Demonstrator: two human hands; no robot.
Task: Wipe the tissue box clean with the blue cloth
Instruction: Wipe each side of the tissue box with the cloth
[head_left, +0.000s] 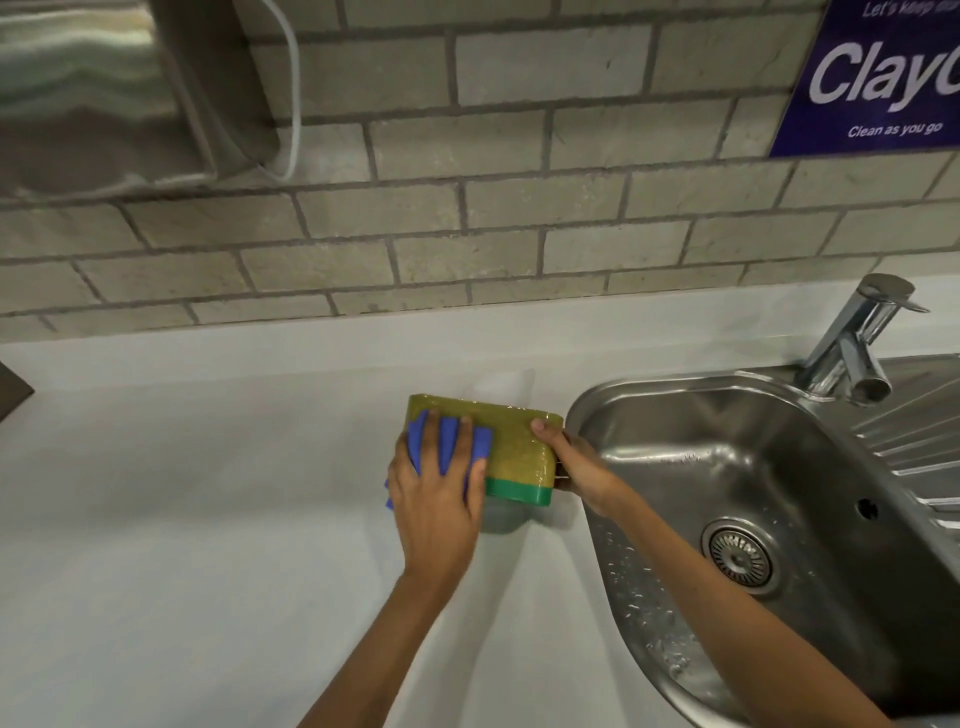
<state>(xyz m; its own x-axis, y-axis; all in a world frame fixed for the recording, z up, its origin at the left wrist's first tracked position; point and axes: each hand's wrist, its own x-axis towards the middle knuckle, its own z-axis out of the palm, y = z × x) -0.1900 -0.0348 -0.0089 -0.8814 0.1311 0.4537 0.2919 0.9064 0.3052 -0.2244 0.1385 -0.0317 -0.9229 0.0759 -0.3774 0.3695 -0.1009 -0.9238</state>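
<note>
The tissue box (519, 447) is a shiny yellow-gold box with a green band along its near bottom edge. It sits on the white counter (208, 519), just left of the sink. My left hand (434, 499) lies flat on the box's left part, fingers spread, pressing the blue cloth (480, 441) against it. The cloth shows between my fingers and below my palm. My right hand (576, 467) grips the box's right end, thumb on top.
A steel sink (675, 415) with a drain and water drops lies to the right, its tap (857, 343) at the back. A brick-tiled wall rises behind the counter. A metal dispenser (104, 93) and a blue sign (883, 78) hang on it.
</note>
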